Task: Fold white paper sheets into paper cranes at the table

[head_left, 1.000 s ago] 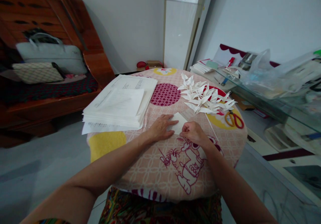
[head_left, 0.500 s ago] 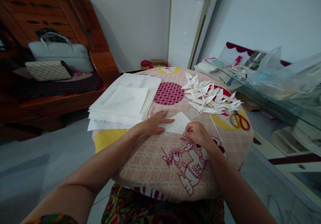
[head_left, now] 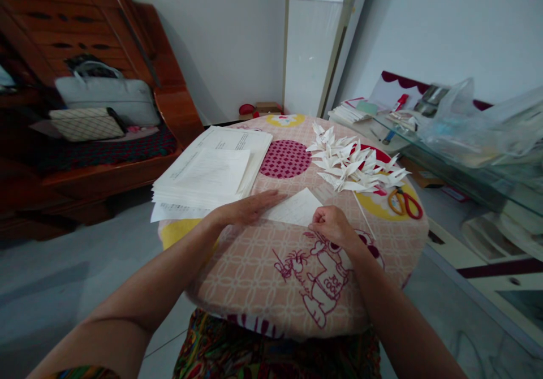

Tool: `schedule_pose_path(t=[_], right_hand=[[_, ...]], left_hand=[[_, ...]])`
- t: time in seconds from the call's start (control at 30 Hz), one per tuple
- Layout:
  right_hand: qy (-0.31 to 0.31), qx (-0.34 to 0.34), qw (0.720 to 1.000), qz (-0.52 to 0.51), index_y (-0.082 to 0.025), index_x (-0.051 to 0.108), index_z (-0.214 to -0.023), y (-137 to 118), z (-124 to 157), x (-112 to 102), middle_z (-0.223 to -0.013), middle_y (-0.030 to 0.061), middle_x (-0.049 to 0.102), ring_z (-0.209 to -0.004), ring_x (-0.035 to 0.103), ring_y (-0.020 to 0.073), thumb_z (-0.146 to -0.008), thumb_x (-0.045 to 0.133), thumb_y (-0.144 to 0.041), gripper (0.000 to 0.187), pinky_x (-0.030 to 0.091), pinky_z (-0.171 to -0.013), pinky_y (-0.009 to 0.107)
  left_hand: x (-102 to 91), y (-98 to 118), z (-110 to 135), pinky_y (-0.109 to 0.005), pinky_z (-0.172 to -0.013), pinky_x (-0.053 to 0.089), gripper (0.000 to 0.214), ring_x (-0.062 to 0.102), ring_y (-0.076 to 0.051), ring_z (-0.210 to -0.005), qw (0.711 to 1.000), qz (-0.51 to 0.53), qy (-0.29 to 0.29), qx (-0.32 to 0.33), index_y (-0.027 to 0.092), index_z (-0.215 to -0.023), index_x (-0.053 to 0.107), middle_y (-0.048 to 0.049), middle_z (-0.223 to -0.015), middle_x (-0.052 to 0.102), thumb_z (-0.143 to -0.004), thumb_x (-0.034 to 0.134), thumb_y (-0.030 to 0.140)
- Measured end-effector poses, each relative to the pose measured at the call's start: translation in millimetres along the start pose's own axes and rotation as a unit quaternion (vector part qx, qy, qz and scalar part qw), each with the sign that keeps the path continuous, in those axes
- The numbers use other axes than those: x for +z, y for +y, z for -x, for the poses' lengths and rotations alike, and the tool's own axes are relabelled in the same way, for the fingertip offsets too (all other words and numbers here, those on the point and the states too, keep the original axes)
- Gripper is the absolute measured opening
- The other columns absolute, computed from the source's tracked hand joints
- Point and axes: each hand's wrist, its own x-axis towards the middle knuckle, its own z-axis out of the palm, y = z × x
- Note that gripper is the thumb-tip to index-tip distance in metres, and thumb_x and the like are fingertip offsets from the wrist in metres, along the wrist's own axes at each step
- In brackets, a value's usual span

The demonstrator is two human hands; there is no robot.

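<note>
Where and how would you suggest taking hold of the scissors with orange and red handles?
Probably the orange and red loop handles, coming from the near right: they face the edge of the pink patterned tablecloth, while the other end points towards the white folded-paper pile.

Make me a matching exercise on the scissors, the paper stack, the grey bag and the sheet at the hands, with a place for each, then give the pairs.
Things:
1. Scissors
2. Paper stack
3. Grey bag
4. Sheet

Places:
A. On the wooden bench, away from the table
B. Near the right edge of the tablecloth
C. Between the left hand and the right hand
D. On the left side of the tablecloth

Pairs: 1-B, 2-D, 3-A, 4-C
</note>
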Motion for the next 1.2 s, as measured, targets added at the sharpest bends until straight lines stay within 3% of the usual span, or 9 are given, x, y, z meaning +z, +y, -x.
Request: schedule_pose_path(t=[0.1, 0.2, 0.3, 0.43, 0.63, 0.97, 1.2], right_hand=[[-0.001, -0.006, 1.000, -0.018, -0.018, 0.063, -0.062, 2, -2, 3, -0.053, -0.0022, 0.062, -0.052, 0.055, 0.0124, -0.067, 0.071, -0.017, 0.009, 0.037, -0.053, 0.022], [0.028, 0.002, 0.997, -0.078, -0.018, 0.063, -0.065, 7, -3, 5, -0.053, -0.0021, 0.061, -0.051, 0.056, 0.0133, -0.070, 0.068, -0.020, 0.007, 0.039, -0.052, 0.023], [0.127, -0.004, 0.985, -0.117, -0.018, 0.064, -0.073, 13, -2, 3, -0.060, 0.0002, 0.064, -0.056, 0.059, 0.0151, -0.077, 0.064, -0.028, 0.010, 0.045, -0.057, 0.025], [0.237, -0.037, 0.970, -0.027, -0.018, 0.067, -0.084, 19, 1, -3, -0.080, 0.0074, 0.070, -0.073, 0.064, 0.0196, -0.080, 0.059, -0.023, 0.011, 0.050, -0.072, 0.030], [0.207, -0.054, 0.974, 0.072, -0.014, 0.071, -0.101, 26, -2, 3, -0.099, 0.0147, 0.071, -0.092, 0.064, 0.0265, -0.074, 0.062, -0.015, 0.028, 0.050, -0.086, 0.037], [0.189, -0.054, 0.978, 0.076, -0.015, 0.073, -0.101, 19, 0, 6, -0.103, 0.0121, 0.073, -0.097, 0.064, 0.0258, -0.073, 0.066, -0.011, 0.029, 0.048, -0.092, 0.037], [0.187, -0.048, 0.977, 0.084, -0.013, 0.073, -0.104, 16, 0, 8, -0.104, 0.0138, 0.072, -0.100, 0.063, 0.0272, -0.074, 0.066, -0.012, 0.031, 0.048, -0.094, 0.038]], left_hand=[[-2.5, 1, -16, -0.037, -0.113, 0.040, 0.061, 0.053, -0.020, -0.133, 0.994, 0.009, 0.073, -0.075, 0.021, -0.141, 0.053, -0.0071, -0.145, 0.056, -0.082, 0.048, 0.009], [4.2, 10, -42, -0.031, -0.094, 0.054, 0.047, 0.068, -0.018, -0.107, 0.983, 0.045, 0.132, -0.118, 0.018, -0.129, 0.064, -0.0076, -0.122, 0.071, -0.084, 0.051, 0.016], [17.3, 20, -64, -0.029, -0.083, 0.056, 0.039, 0.072, -0.018, -0.088, 0.970, 0.056, 0.178, -0.157, 0.015, -0.119, 0.070, -0.0073, -0.100, 0.077, -0.082, 0.056, 0.019], [30.9, 28, -70, -0.030, -0.081, 0.056, 0.043, 0.070, -0.018, -0.083, 0.965, 0.072, 0.196, -0.161, 0.015, -0.119, 0.070, -0.0060, -0.096, 0.077, -0.078, 0.058, 0.016], [36.0, 31, -64, -0.033, -0.084, 0.057, 0.049, 0.069, -0.019, -0.086, 0.960, 0.066, 0.211, -0.172, 0.017, -0.124, 0.068, -0.0054, -0.102, 0.075, -0.075, 0.066, 0.022], [40.4, 36, -62, -0.035, -0.089, 0.058, 0.047, 0.071, -0.020, -0.090, 0.950, 0.133, 0.238, -0.150, 0.013, -0.126, 0.067, -0.0084, -0.103, 0.076, -0.080, 0.060, 0.018], [43.4, 32, -64, -0.033, -0.086, 0.058, 0.047, 0.071, -0.018, -0.089, 0.931, 0.250, 0.239, -0.114, 0.011, -0.126, 0.066, -0.0108, -0.104, 0.074, -0.079, 0.063, 0.019]])
